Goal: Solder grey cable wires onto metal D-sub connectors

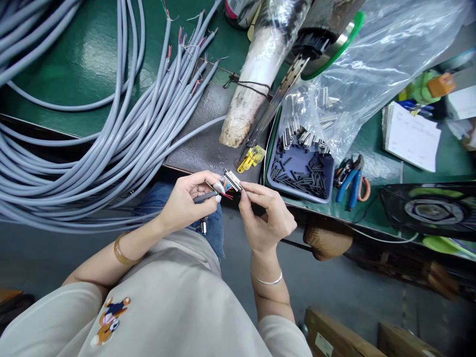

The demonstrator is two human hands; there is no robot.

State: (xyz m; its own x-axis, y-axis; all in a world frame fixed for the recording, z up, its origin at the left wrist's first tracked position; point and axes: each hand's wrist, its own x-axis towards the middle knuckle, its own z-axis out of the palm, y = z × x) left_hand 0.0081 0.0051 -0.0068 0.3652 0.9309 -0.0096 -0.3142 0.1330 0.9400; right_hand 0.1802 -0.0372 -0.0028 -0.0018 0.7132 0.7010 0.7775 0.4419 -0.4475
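Note:
My left hand (189, 198) is closed around the end of a grey cable (204, 197), its thumb and fingertips pinching near the stripped part. Thin coloured wires (227, 186) fan out from there to a multi-pin metal connector (232, 179), and a few red ends stick out loose below it. With thumb and forefinger my right hand (266, 210) grips the connector's right end; whether a small piece also sits between those fingertips I cannot tell. Both hands are just off the bench's front edge, above the lap. Another small wired connector (203, 226) hangs by the leg.
A large bundle of grey cables (122, 163) covers the left side. Ahead stand a wrapped tube (256, 74) and a yellow clip (252, 158). A tray (327, 194) holds connectors and short black sleeves. Blue-handled cutters (349, 188), a notepad (411, 136) and a black fan (431, 210) lie right.

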